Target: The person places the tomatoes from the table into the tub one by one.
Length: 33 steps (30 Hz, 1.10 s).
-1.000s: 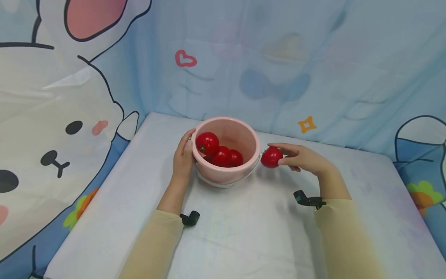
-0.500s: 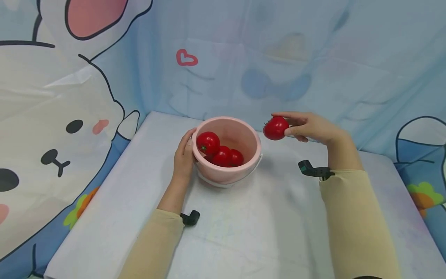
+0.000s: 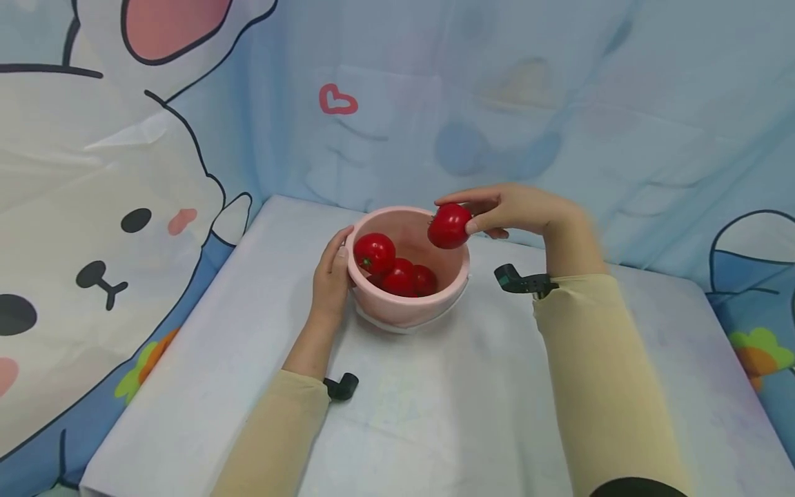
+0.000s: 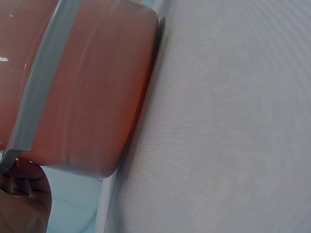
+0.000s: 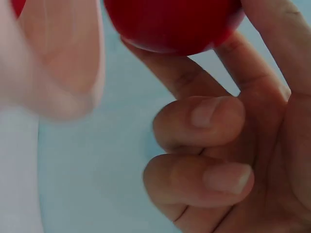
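A pink bucket [image 3: 406,314] with a white handle [image 4: 41,80] stands on the white table. Inside lie several red tomatoes, one [image 3: 375,252] against its left wall and others [image 3: 399,278] lower down. My left hand [image 3: 329,290] holds the bucket's left side, near where the handle joins it. Above the right part of the bucket's opening, my right hand [image 3: 518,208] pinches another red tomato [image 3: 448,226] between thumb and fingers. In the right wrist view the two lower fingers [image 5: 199,179] curl in without touching this tomato. The bucket's floor is partly hidden by the tomatoes.
The white table [image 3: 404,414] ends at a blue cartoon-print curtain [image 3: 385,152] just behind the bucket. Another printed sheet [image 3: 112,228] hangs along the left side. A black wrist camera [image 3: 524,281] sits on the right sleeve, and another [image 3: 341,387] on the left.
My right hand has lifted the tomato from the bucket's right side and carried it left over the opening. My left hand has kept its place on the bucket.
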{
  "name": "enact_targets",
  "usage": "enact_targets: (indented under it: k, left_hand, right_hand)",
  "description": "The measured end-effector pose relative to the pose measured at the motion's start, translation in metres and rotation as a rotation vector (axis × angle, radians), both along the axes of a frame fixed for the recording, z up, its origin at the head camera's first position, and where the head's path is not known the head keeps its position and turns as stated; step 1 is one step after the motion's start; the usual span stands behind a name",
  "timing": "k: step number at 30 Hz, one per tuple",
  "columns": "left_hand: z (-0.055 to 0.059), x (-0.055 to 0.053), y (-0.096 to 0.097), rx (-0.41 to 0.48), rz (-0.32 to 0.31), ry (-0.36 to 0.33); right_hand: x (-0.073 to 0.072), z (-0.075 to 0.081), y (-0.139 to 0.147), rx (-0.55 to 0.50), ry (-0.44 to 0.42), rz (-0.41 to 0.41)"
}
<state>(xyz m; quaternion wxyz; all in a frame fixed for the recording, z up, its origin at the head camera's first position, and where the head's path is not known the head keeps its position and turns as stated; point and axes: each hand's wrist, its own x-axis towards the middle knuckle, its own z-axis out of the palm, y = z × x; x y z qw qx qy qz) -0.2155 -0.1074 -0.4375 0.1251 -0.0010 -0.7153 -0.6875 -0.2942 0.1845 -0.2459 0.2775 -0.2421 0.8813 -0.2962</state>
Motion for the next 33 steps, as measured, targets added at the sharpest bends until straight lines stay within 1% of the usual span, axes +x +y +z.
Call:
enact_targets:
  k: [3, 7, 12, 17, 19, 22, 28, 33]
  left_hand:
    - [0.000, 0.001, 0.001, 0.006, 0.000, -0.007]
    - [0.000, 0.001, 0.004, 0.008, 0.000, -0.019]
    - [-0.001, 0.000, 0.008, 0.007, -0.002, -0.015]
    - [-0.002, 0.000, 0.011, 0.025, -0.021, -0.006]
    - [-0.001, 0.001, 0.012, 0.028, -0.023, 0.003]
    - [0.000, 0.001, 0.013, 0.030, -0.023, 0.017]
    - [0.002, 0.002, 0.014, 0.042, -0.034, 0.004]
    - [0.002, 0.003, 0.014, 0.029, -0.031, 0.012]
  right_hand:
    - [-0.005, -0.001, -0.017, 0.049, -0.057, 0.042]
    - [-0.013, -0.002, -0.035, 0.128, -0.105, 0.093]
    - [-0.019, -0.001, -0.052, 0.195, -0.088, 0.134]
    - [-0.020, -0.006, -0.064, 0.270, -0.099, 0.133]
    - [-0.020, -0.009, -0.066, 0.282, -0.107, 0.137]
    - [-0.021, -0.012, -0.067, 0.287, -0.091, 0.143]
    - [-0.020, -0.016, -0.070, 0.295, -0.049, 0.151]
    - [-0.020, -0.018, -0.066, 0.282, -0.027, 0.146]
